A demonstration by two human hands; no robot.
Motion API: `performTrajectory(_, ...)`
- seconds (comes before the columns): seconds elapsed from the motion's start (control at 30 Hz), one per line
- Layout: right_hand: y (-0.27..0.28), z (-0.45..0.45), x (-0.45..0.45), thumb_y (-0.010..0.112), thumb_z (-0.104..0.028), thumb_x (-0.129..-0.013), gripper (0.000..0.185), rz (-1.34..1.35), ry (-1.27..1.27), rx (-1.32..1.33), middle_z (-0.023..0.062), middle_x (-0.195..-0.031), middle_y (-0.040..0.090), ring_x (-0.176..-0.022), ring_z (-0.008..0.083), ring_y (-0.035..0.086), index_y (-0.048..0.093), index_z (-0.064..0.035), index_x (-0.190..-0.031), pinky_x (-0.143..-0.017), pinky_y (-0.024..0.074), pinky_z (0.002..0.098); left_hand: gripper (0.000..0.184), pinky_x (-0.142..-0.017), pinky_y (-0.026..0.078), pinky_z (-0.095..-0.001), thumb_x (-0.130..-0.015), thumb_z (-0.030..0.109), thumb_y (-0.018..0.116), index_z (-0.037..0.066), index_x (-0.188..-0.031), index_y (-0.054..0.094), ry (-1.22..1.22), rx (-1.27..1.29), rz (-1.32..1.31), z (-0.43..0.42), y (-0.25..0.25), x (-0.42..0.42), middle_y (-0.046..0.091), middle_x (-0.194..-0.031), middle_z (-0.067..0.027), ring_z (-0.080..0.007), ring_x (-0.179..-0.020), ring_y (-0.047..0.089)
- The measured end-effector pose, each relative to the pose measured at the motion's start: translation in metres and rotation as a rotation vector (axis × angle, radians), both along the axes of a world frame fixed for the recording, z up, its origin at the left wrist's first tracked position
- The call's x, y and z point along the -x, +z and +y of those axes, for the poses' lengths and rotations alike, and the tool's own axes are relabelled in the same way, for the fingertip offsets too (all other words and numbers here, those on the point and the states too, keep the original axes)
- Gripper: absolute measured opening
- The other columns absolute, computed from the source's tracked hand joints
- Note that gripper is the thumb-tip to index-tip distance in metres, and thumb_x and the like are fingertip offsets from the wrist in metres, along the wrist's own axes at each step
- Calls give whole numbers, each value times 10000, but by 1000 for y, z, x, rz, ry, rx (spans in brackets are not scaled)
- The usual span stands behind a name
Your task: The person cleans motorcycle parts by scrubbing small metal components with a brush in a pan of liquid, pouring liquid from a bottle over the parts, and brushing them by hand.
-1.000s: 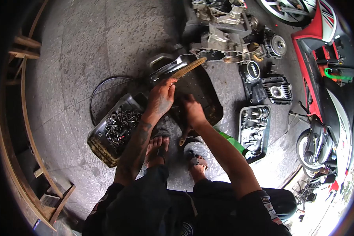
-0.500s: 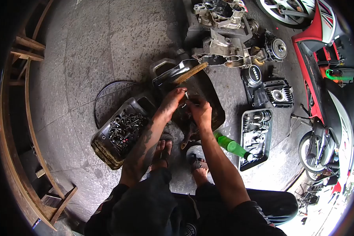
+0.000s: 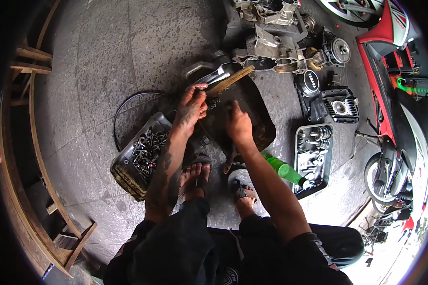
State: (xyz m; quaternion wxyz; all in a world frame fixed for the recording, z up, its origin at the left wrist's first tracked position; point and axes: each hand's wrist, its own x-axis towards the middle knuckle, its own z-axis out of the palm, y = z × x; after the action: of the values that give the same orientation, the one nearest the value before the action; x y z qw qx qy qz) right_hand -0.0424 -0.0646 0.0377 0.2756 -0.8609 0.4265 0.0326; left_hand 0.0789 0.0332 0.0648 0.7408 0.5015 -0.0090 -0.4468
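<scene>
Hands have parted since half a second ago, when they met over the black pan (image 3: 254, 102). Left hand (image 3: 191, 108), at the pan's left edge: fingers half curled, any grip unclear. Right hand (image 3: 239, 124), over the pan: mostly closed, can't tell if it holds anything. Wooden stick (image 3: 232, 80) lies across the pan just beyond the left fingers. Bolts (image 3: 150, 149) sit in a tray left of that hand; green bottle (image 3: 281, 167) is right of and nearer than the right hand.

The stick (image 3: 232, 80) looks wooden — the bottle (image 3: 282, 169), glossy plastic.
</scene>
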Motion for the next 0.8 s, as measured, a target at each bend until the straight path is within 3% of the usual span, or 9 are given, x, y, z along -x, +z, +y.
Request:
performTrajectory(0.07,-5,1,-10,490,-140,-828,436,75,124,-9,195,-1010,598,-961,389,572,431,-101,-1258,-798,481,440,236,-376,264,-169,-933,302,474,92,-1017,542,18,-17,-57,5,-2,-5,424,-683,49,-27,-446,350)
performTrajectory(0.13,-17,6,-21,492,-126,-804,447,-34,379,221,168,-1134,512,-1091,346,502,452,-112,-1250,-819,479,418,235,-324,231,-183,-933,314,472,96,-994,533,16,-102,-96,5,-4,-9,418,-643,46,-30,-384,318)
performTrajectory(0.2,-21,7,-30,479,-103,-806,428,41,339,158,142,-1178,448,-1165,324,431,463,-111,-1234,-845,473,409,262,-310,212,-192,-932,358,458,105,-940,525,12,-130,-66,7,-5,-5,392,-588,51,-35,-360,305)
performTrajectory(0.33,-22,8,-28,463,-92,-821,363,108,401,177,135,-1138,465,-1100,317,481,488,-101,-1182,-812,489,412,334,-318,190,-185,-930,427,422,106,-884,498,-43,-54,47,8,-5,-2,342,-537,58,-33,-364,297)
performTrajectory(0.47,-35,9,-8,462,-133,-835,338,213,488,246,143,-1096,476,-1044,311,523,484,-33,-1157,-765,503,395,438,-339,230,-198,-942,472,334,83,-960,536,-82,176,196,14,-11,-2,370,-539,41,-50,-380,318)
performTrajectory(0.53,-17,4,-5,503,-227,-838,439,212,442,160,187,-1049,532,-996,331,558,436,23,-1192,-753,503,398,475,-355,253,-200,-943,485,307,78,-1004,544,-109,299,241,10,-6,-4,391,-553,34,-55,-398,342)
performTrajectory(0.6,-10,1,1,533,-344,-827,609,208,174,50,226,-964,590,-925,354,594,359,33,-1273,-747,496,415,507,-397,289,-199,-944,489,278,78,-1089,537,-90,192,222,8,-1,0,440,-594,15,-64,-456,392)
performTrajectory(0.67,-12,-10,6,539,-412,-815,693,205,106,28,248,-882,616,-844,371,618,323,5,-1323,-744,489,432,399,-424,304,-196,-953,404,347,85,-1101,535,-118,241,233,10,-1,-1,477,-660,8,-60,-497,411)
performTrajectory(0.8,-19,-20,18,489,-294,-853,562,307,210,116,228,-877,624,-824,386,618,328,-71,-1343,-739,498,427,191,-459,320,-199,-938,228,461,111,-1064,547,-136,78,74,5,-7,2,479,-737,24,-45,-529,398)
